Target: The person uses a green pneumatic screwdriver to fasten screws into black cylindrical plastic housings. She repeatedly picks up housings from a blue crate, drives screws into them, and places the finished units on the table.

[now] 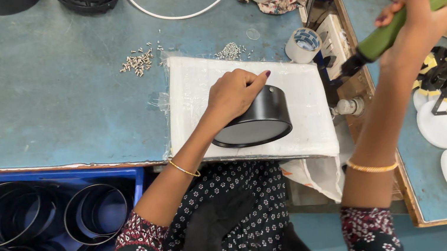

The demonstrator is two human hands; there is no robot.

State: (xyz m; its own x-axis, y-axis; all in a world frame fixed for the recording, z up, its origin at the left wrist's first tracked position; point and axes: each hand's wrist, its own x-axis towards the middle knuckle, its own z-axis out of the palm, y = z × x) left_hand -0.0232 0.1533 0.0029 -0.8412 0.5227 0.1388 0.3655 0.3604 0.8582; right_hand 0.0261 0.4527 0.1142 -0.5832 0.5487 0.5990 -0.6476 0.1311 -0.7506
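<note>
Left hand (235, 92) clamped on black round housing (257, 119); right hand (419, 23), at two o'clock, gripping green screwdriver (425, 1); tilted housing risks rolling.

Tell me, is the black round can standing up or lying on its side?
On its side: the black round housing shows its pale round end, steadied by the left hand.

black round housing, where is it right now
In the head view the black round housing lies tipped on the white foam pad at table centre, under the left hand, left of the tape roll.
</note>
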